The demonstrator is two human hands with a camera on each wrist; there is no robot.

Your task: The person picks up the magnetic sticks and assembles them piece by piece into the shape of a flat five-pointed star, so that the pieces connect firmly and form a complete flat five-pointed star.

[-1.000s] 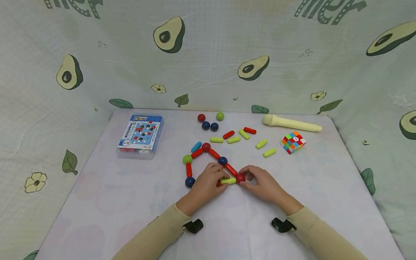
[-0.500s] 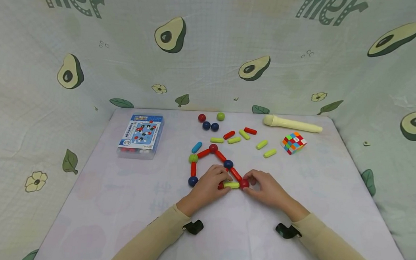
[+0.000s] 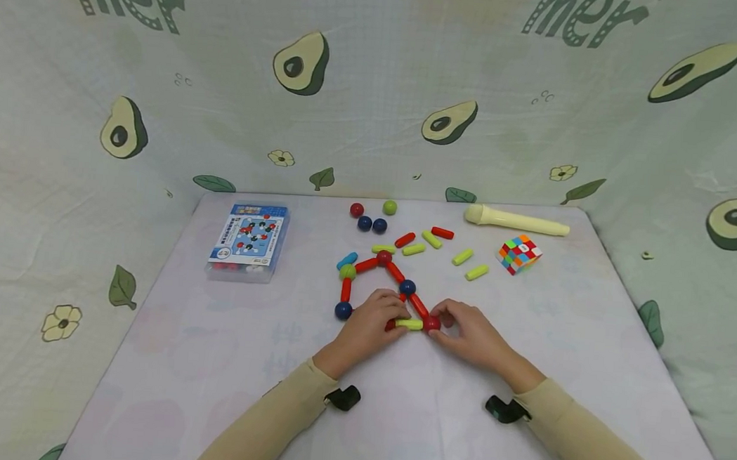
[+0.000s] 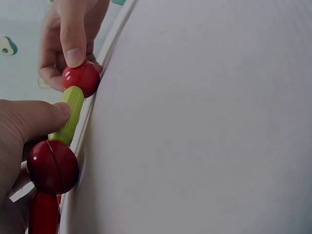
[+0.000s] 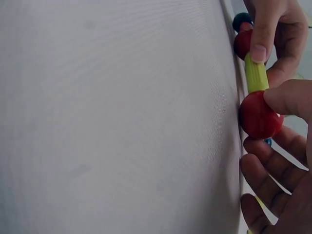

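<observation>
A chain of magnetic balls and sticks [image 3: 384, 258] lies mid-table, shaped like a house outline. At its near end a green stick [image 3: 410, 324] joins two red balls. My left hand [image 3: 384, 314] pinches that green stick [image 4: 68, 114] beside the left red ball [image 4: 52, 166]. My right hand [image 3: 448, 319] pinches the right red ball [image 3: 431, 323], seen close in the right wrist view as the red ball [image 5: 258, 117] under my thumb. A red stick [image 3: 419, 305] runs from it up to a blue ball [image 3: 407, 287].
Loose balls [image 3: 372, 223] and several green and red sticks [image 3: 431, 239] lie behind the chain. A blue toy box [image 3: 247, 240] sits at the left, a colour cube [image 3: 519, 253] and a cream microphone toy [image 3: 517, 220] at the back right. Avocado-print cloth walls the table.
The chain has slid a little to the right and away, its peak now touching the loose sticks. Both hands shifted slightly right with it, keeping their hold.
</observation>
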